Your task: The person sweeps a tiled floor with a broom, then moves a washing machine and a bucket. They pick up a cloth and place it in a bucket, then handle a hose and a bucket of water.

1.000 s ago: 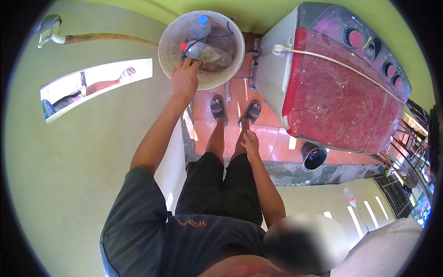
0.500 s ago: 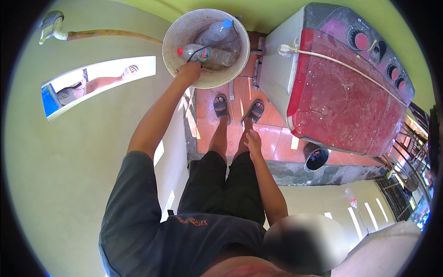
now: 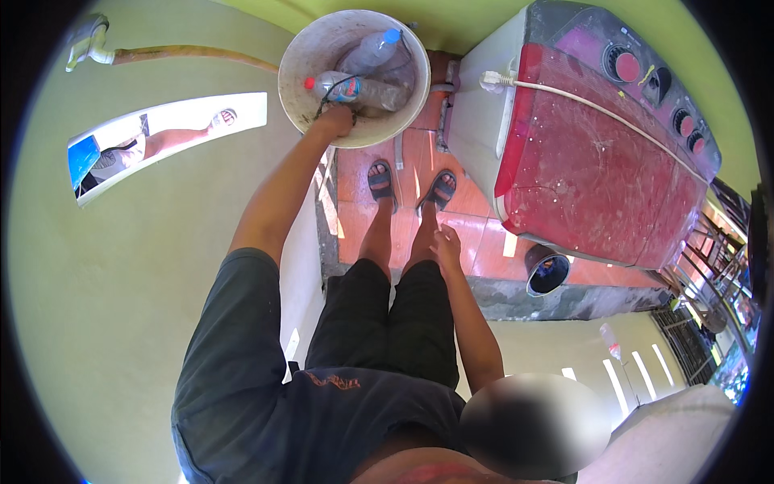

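A whitish, stained bucket [image 3: 294,89] stands at the top of the view. Inside lie clear plastic bottles: one with a red cap [image 3: 367,91] and one with a blue cap [image 3: 372,52]. My left hand [image 3: 335,122] reaches over the bucket's near rim, its fingers curled closed around a thin dark cord [image 3: 326,98] that runs up across the red-capped bottle. Where the cord ends is hard to make out. My right hand [image 3: 447,245] hangs beside my right leg, fingers loosely apart and holding nothing.
To the right stands a washing machine [image 3: 597,153] with a red lid and a white plug and cord [image 3: 556,89] across it. A small dark pail [image 3: 548,273] sits beside it on orange tiles. A wall tap [image 3: 89,44] with a hose [image 3: 189,54] is at the upper left.
My left hand has moved slightly further in over the bucket's rim. My right hand's fingers have spread a little. The whole view has shifted slightly.
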### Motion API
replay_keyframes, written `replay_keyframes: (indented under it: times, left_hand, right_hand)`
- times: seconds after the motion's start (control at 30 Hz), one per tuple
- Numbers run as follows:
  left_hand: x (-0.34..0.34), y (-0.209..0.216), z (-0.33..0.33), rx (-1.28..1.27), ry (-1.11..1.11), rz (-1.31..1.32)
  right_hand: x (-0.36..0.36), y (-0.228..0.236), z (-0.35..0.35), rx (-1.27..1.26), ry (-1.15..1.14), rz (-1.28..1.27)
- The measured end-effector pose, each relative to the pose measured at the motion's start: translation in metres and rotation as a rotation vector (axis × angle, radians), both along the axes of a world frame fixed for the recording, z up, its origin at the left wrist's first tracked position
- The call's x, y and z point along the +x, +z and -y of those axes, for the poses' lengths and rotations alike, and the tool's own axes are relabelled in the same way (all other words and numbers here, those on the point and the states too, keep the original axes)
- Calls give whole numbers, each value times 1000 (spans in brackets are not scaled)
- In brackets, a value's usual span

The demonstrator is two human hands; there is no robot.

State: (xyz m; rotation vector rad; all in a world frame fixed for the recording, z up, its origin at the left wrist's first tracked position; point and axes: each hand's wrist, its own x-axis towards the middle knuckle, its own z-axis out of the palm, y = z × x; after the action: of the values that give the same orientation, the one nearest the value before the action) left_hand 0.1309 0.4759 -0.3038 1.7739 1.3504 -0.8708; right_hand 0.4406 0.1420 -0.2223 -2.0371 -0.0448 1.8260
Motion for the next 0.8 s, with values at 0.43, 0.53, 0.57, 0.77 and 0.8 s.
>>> replay_keyframes:
  times: [0.43, 0.53, 0.57, 0.77, 0.8]
  left_hand:
    - [2, -47, -10, 110, -261, 14]
    - [12, -8, -17, 78, -387, 9]
    - [14, 15, -20, 24, -321, 55]
    - [8, 251, -14, -95, 580, 301]
    - [12, 291, -14, -124, 660, 331]
  right_hand:
    - [1, -8, 35, -48, -30, 8]
    - [12, -5, 61, 44, 61, 184]
    - [20, -5, 69, -14, 68, 247]
    - [60, 35, 214, -9, -12, 595]
    - [62, 43, 249, -103, -4, 639]
